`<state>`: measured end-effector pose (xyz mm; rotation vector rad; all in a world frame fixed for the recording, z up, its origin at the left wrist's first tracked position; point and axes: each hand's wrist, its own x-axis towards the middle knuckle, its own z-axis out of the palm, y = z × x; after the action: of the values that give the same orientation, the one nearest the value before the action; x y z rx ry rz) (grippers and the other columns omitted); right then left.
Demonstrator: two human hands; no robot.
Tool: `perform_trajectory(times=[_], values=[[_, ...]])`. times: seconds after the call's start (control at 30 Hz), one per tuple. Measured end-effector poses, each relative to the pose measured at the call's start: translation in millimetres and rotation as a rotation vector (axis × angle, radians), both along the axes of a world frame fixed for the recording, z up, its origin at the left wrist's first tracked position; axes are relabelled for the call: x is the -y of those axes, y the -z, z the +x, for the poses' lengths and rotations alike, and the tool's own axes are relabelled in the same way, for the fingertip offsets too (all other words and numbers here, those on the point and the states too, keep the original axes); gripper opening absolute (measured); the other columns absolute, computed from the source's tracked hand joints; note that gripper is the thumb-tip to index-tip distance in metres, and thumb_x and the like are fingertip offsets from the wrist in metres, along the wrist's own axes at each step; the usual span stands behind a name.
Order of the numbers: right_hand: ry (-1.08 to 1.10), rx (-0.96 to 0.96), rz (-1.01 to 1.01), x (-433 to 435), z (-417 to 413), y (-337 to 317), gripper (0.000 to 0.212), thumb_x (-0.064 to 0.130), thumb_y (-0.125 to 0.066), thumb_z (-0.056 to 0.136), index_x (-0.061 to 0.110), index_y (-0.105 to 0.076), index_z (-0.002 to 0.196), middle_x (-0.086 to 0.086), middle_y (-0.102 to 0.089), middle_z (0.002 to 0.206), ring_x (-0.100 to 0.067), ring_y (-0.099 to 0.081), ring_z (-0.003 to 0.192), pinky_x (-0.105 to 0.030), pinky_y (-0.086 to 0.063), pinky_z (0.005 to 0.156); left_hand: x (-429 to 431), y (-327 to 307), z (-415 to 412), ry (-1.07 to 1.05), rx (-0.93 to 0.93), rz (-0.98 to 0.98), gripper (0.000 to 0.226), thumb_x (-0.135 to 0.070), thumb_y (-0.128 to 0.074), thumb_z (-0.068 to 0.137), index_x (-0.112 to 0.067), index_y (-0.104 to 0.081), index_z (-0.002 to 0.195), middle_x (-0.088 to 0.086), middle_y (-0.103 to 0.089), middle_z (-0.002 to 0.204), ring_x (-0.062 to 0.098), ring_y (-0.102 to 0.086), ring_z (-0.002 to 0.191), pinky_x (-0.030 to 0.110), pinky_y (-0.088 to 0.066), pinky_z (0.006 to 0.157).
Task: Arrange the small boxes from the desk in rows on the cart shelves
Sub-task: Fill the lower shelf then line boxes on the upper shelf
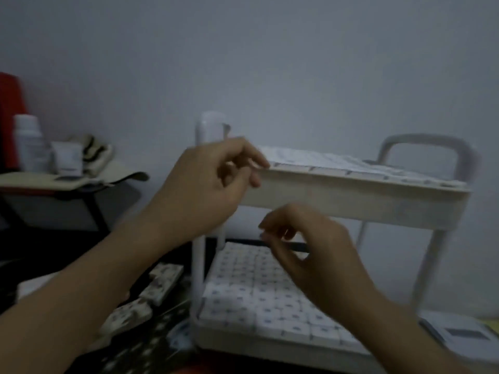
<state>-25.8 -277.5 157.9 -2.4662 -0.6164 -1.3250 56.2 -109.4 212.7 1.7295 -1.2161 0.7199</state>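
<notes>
Loose small boxes [162,282] lie just left of the cart [351,209]. The left hand [205,184] hovers at the cart's upper front corner, fingers curled; the blur hides any grip. Rows of boxes fill both cart shelves. The right hand [316,249] curls between them, grip unclear too.

I am looking into a dim, plain room that reads as someone's home. A bare pale wall [297,63] fills 12 o'clock, and at 9 o'clock a dark-legged side table [95,211] under a cream cloth [35,179] carries a white bottle [28,144] and a small tube [67,159]. At 4 o'clock stands a small white two-shelf cart [351,203] packed with little boxes [256,292].
</notes>
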Motion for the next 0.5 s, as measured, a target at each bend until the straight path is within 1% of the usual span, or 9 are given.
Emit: perform_trajectory(times=[0.1, 0.17, 0.2, 0.23, 0.3, 0.37, 0.4, 0.47, 0.5], values=[[-0.077, -0.265, -0.071, -37.5, 24.8, 51.2, 0.009, 0.024, -0.059, 0.089, 0.025, -0.062, 0.098, 0.011, -0.061, 0.087, -0.005, -0.056, 0.079, -0.024, -0.049, 0.068, -63.2, 63.4, 14.1, -0.161, -0.115, 0.063, 0.019, -0.016, -0.052, 0.089, -0.027, -0.067, 0.092, -0.014, -0.069, 0.079, 0.009, -0.057, 0.053, 0.013, -0.039, 0.051], [-0.120, -0.413, -0.093, -61.0, 41.6, 81.6, 0.016, 0.022, -0.055, 0.091, 0.026, -0.062, 0.105, 0.008, -0.062, 0.095, -0.010, -0.058, 0.086, -0.028, -0.050, 0.072, -103.1, 111.0, 27.8, -0.279, -0.219, 0.067, 0.027, -0.007, -0.055, 0.091, -0.032, -0.067, 0.091, -0.016, -0.069, 0.080, 0.006, -0.060, 0.057, 0.013, -0.042, 0.054], [-0.125, -0.471, -0.106, -71.9, 50.7, 95.3, 0.020, 0.019, -0.053, 0.092, 0.026, -0.061, 0.109, 0.007, -0.062, 0.101, -0.013, -0.059, 0.092, -0.030, -0.050, 0.077, -121.3, 135.3, 32.1, -0.332, -0.246, 0.067, 0.033, -0.003, -0.054, 0.091, -0.033, -0.067, 0.091, -0.017, -0.069, 0.081, 0.003, -0.062, 0.063, 0.012, -0.044, 0.057], [-0.124, -0.523, -0.120, -82.4, 59.8, 108.2, 0.027, 0.015, -0.052, 0.092, 0.025, -0.060, 0.115, 0.005, -0.061, 0.107, -0.016, -0.058, 0.098, -0.032, -0.050, 0.082, -137.0, 158.3, 33.6, -0.375, -0.265, 0.072, 0.033, -0.005, -0.052, 0.090, -0.035, -0.067, 0.092, -0.019, -0.069, 0.085, -0.001, -0.064, 0.071, 0.014, -0.047, 0.062], [-0.123, -0.638, -0.155, -101.9, 77.0, 131.7, 0.044, 0.004, -0.048, 0.089, 0.025, -0.054, 0.127, 0.002, -0.055, 0.121, -0.020, -0.054, 0.110, -0.035, -0.047, 0.090, -161.5, 196.2, 34.1, -0.466, -0.275, 0.104, 0.027, -0.021, -0.044, 0.089, -0.036, -0.066, 0.096, -0.022, -0.066, 0.095, -0.003, -0.062, 0.088, 0.023, -0.051, 0.075], [-0.108, -0.728, -0.217, -120.2, 91.2, 152.1, 0.060, 0.001, -0.047, 0.087, 0.025, -0.040, 0.141, 0.000, -0.044, 0.136, -0.020, -0.047, 0.119, -0.033, -0.044, 0.093, -179.7, 225.2, 37.9, -0.587, -0.224, 0.167, 0.028, -0.026, -0.042, 0.088, -0.033, -0.064, 0.104, -0.022, -0.060, 0.107, 0.003, -0.056, 0.105, 0.032, -0.049, 0.088], [-0.082, -0.743, -0.234, -128.6, 98.2, 161.6, 0.065, 0.001, -0.047, 0.087, 0.026, -0.033, 0.146, -0.001, -0.038, 0.140, -0.021, -0.046, 0.119, -0.033, -0.044, 0.092, -187.7, 235.7, 41.7, -0.649, -0.212, 0.196, 0.030, -0.026, -0.043, 0.087, -0.032, -0.062, 0.111, -0.017, -0.058, 0.115, 0.009, -0.053, 0.112, 0.037, -0.047, 0.093], [0.001, -0.737, -0.179, -142.5, 112.2, 177.8, 0.066, 0.009, -0.048, 0.092, 0.026, -0.022, 0.150, -0.003, -0.036, 0.140, -0.021, -0.050, 0.111, -0.032, -0.047, 0.084, -199.2, 250.1, 48.3, -0.734, -0.248, 0.237, 0.042, -0.024, -0.047, 0.083, -0.028, -0.056, 0.124, -0.010, -0.051, 0.129, 0.018, -0.045, 0.125, 0.044, -0.040, 0.103], [0.046, -0.728, -0.125, -147.3, 119.7, 184.1, 0.062, 0.017, -0.046, 0.096, 0.026, -0.019, 0.151, -0.004, -0.039, 0.137, -0.020, -0.053, 0.106, -0.032, -0.048, 0.081, -202.2, 256.3, 51.0, -0.752, -0.280, 0.249, 0.049, -0.021, -0.048, 0.080, -0.025, -0.054, 0.129, -0.008, -0.047, 0.135, 0.020, -0.040, 0.130, 0.045, -0.034, 0.108]])
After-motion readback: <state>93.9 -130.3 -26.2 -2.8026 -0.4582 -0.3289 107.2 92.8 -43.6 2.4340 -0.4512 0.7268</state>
